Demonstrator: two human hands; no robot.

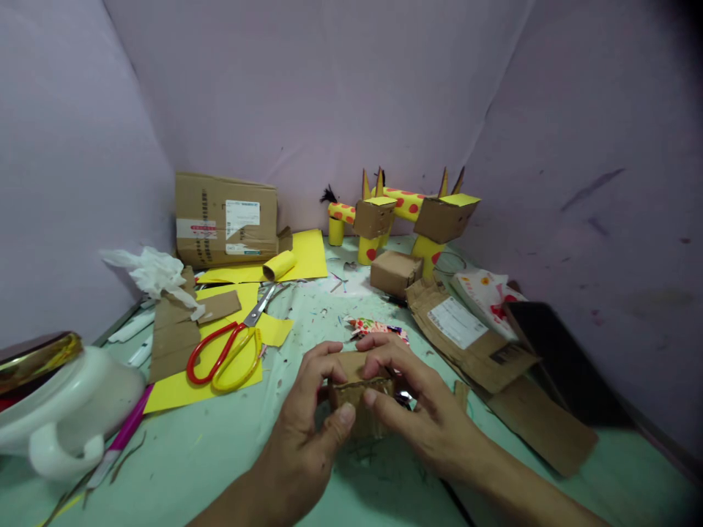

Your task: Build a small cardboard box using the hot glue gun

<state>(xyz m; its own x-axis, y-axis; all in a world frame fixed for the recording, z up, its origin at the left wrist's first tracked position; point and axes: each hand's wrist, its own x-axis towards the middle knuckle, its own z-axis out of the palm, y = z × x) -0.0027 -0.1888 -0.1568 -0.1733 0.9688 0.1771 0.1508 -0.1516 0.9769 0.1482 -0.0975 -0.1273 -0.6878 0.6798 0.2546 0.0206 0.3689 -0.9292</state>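
Note:
A small cardboard box [359, 364] is between my two hands, low in the middle of the head view. My left hand [310, 410] wraps round its left side, thumb on the near face and fingers over the top edge. From the right, my right hand [409, 399] grips it, with the thumb pressing near the upper front edge. Part of the box is hidden by my fingers. Just beyond it lies a floral-patterned piece [378, 329]. Something small and shiny shows by my right thumb, too covered to name.
Red-and-yellow scissors [231, 351] lie left on yellow paper [181, 391], near a white cup [71, 402]. Two spotted cardboard animals [376, 217] stand at the back, by another small box [395, 271]. Cardboard scraps [541, 421] and a dark phone-like slab [565, 366] lie right.

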